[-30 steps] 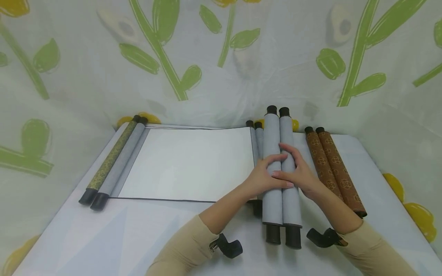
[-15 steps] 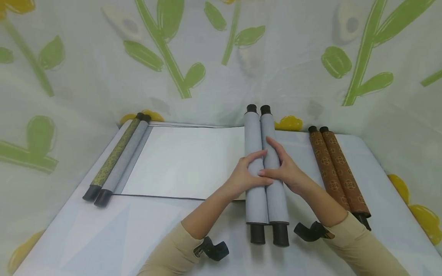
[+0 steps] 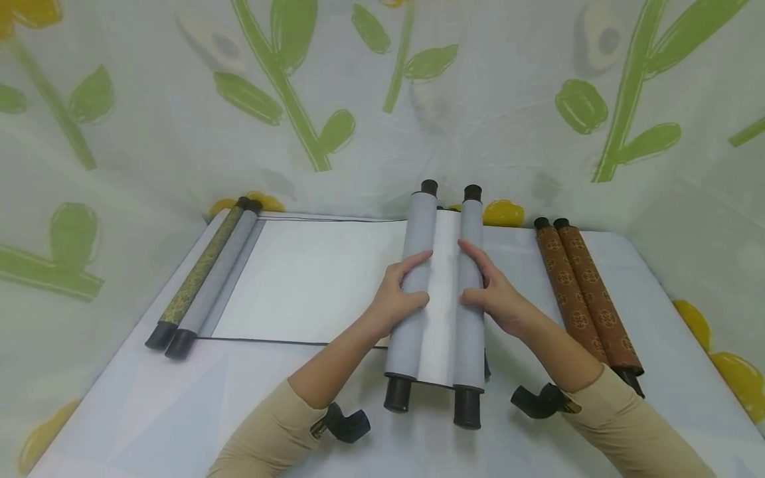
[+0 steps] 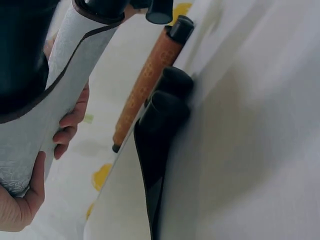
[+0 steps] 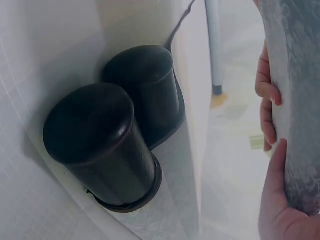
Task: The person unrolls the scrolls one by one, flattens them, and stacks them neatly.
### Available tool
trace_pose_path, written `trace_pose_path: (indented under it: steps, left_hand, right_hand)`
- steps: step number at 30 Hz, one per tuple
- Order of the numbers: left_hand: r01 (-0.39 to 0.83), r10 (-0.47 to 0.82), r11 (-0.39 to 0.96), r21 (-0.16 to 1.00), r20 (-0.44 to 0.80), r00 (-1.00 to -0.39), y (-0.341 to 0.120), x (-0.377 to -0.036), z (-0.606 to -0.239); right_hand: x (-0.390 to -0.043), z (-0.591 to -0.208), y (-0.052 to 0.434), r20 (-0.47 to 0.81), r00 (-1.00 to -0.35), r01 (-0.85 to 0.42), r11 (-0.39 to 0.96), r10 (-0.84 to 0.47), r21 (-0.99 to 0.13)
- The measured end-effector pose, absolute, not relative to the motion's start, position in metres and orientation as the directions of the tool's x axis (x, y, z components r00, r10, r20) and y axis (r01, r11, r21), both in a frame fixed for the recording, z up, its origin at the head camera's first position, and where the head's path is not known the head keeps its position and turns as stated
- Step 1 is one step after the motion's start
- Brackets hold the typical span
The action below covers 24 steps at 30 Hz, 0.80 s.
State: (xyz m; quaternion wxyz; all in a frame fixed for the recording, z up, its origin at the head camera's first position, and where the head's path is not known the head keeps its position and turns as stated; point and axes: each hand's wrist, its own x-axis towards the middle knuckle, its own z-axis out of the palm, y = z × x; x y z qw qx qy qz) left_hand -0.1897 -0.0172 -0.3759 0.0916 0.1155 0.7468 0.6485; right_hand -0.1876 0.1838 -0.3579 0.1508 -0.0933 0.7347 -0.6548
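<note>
A grey hanging scroll with black end knobs is held up at centre right, its two rollers parted. A strip of white paper [image 3: 443, 299] shows between them. My left hand [image 3: 391, 292] grips the left roller [image 3: 402, 352], with thumb and index finger on its inner side. Around the right roller [image 3: 470, 352] curls my right hand [image 3: 496, 292]. Both wrist views show grey patterned backing close by the fingers [image 4: 72, 120]. Beneath the held scroll lies an unrolled scroll, its blank white sheet [image 3: 317, 279] partly covered at its right end.
At the left end, a yellow-green patterned roll [image 3: 206, 269] lies beside a grey roller [image 3: 218, 279]. Two brown patterned rolls [image 3: 576, 299] lie at the right. Black knobs [image 5: 90, 125] sit close in the right wrist view. Floral sheeting [image 3: 478, 99] rises behind the table.
Both hands have carried the held scroll leftward over the open sheet. Its rollers, side by side before, have spread apart and the white paper between them has come into view.
</note>
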Motion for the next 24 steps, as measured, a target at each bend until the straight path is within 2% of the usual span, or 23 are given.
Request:
trace_pose_path:
  steps: [9, 24]
  left_hand:
    - [0.036, 0.223, 0.238, 0.971, -0.019, -0.975, -0.019, -0.188, -0.374]
    - [0.015, 0.196, 0.276, 0.961, -0.041, -0.98, -0.035, -0.192, -0.375]
  right_hand:
    - [-0.191, -0.36, 0.173, -0.082, -0.978, 0.038, 0.225, -0.193, -0.974]
    - [-0.2, -0.35, 0.181, -0.071, -0.943, -0.054, 0.36, -0.326, -0.932]
